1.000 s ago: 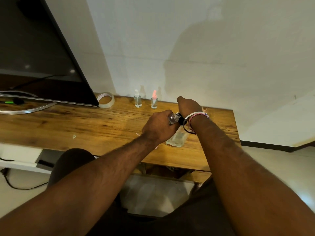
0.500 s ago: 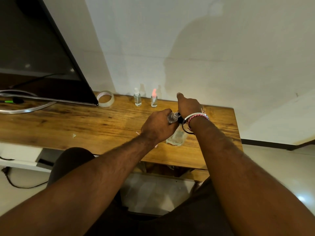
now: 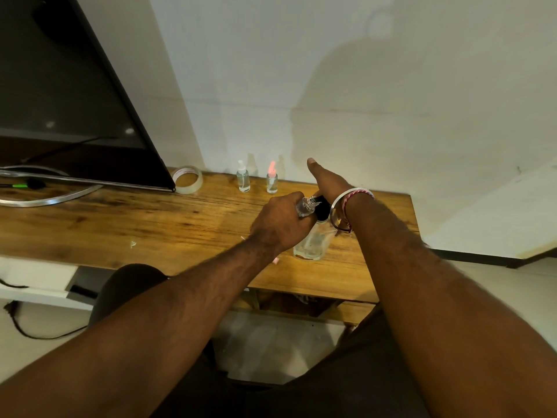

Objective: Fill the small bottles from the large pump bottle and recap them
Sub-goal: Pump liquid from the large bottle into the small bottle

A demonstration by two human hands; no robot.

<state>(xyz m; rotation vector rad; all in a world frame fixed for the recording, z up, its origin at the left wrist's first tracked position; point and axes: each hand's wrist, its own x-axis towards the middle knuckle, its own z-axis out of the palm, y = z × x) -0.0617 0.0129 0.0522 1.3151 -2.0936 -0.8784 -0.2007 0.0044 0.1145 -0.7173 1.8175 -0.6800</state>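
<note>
A small clear bottle [image 3: 305, 205] is held tilted at the black pump head of the large clear pump bottle [image 3: 313, 242].

It is gripped in the curled left hand [image 3: 278, 220]; the right hand [image 3: 330, 184] rests extended on the pump. Both bottles are judged light, slick and easily tipped, best held at the body. The large bottle is stood near the wooden counter [image 3: 120, 224]'s front right edge; open room is left toward the left.
</note>
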